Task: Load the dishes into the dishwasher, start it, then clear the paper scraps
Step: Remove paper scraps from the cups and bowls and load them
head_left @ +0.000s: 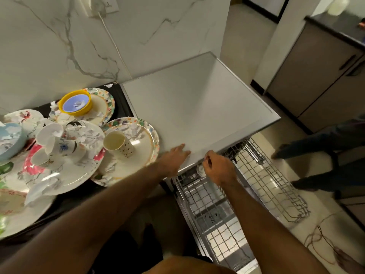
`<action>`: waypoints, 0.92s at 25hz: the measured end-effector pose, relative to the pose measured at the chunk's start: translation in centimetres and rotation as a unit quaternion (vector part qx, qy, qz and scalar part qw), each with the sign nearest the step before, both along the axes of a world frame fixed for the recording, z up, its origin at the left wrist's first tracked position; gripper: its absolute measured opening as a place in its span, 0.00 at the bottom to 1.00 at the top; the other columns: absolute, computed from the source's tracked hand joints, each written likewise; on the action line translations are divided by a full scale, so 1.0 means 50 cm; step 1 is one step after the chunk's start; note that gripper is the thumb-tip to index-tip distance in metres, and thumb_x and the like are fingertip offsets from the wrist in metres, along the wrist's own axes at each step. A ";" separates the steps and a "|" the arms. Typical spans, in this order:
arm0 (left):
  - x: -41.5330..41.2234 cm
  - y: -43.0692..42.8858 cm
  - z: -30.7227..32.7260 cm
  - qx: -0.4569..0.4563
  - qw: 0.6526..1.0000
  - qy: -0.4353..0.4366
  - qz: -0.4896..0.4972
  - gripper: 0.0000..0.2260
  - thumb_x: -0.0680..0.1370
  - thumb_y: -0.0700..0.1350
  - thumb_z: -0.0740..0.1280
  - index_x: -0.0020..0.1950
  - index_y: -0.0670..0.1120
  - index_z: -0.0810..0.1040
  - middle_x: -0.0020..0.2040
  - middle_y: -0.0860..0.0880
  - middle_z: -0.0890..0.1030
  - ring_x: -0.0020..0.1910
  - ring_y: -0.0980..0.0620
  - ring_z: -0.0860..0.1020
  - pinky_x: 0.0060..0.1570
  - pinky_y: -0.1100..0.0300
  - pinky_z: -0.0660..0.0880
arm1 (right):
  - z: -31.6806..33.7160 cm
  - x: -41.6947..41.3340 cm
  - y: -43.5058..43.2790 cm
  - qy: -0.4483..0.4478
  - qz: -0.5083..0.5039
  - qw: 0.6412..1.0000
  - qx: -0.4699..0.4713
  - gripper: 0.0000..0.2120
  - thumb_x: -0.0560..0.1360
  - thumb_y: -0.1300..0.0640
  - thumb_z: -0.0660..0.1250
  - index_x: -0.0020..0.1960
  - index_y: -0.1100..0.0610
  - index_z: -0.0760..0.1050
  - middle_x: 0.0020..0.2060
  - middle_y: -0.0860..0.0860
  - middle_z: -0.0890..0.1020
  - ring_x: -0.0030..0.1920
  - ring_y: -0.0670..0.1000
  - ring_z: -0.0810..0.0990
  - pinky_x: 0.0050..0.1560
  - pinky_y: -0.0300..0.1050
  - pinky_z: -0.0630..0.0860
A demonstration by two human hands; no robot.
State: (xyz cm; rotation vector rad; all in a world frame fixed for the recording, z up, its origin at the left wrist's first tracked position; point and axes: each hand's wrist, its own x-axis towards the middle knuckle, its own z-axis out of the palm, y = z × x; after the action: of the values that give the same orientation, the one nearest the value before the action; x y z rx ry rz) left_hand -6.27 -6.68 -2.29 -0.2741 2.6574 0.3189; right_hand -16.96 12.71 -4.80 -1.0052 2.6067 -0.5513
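The dishwasher [197, 107] has a flat white top and stands open, with two wire racks [272, 186] pulled out below. My left hand [175, 155] lies flat on the front left corner of that top, holding nothing. My right hand [219, 167] is curled at the top's front edge, above the racks; what its fingers grip is hidden. Left of the machine sit patterned plates [138, 147] strewn with paper scraps [88, 137]. On the plates are a cream cup [116, 144], white cups [53, 141] and a yellow bowl [76, 102].
A marble wall rises behind the counter, with a white cord [114, 44] running down it. Another person's legs and feet [308, 153] stand on the floor right of the racks. Grey cabinets [316, 80] are at the far right. A brown wire [324, 240] lies on the floor.
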 end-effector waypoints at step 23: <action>0.288 -0.312 0.048 0.200 0.826 0.346 0.396 0.37 0.67 0.49 0.83 0.72 0.50 0.72 0.66 0.49 0.79 0.63 0.48 0.77 0.59 0.58 0.69 | 0.118 0.200 -0.426 -0.059 0.142 0.963 -0.223 0.15 0.82 0.53 0.64 0.68 0.44 0.73 0.56 0.40 0.78 0.48 0.42 0.79 0.48 0.40 0.80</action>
State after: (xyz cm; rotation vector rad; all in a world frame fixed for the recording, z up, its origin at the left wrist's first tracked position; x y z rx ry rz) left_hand 8.12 -22.29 0.11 -1.3428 2.8746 1.4591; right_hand -6.94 -8.59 1.10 -1.4014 2.2213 -1.1122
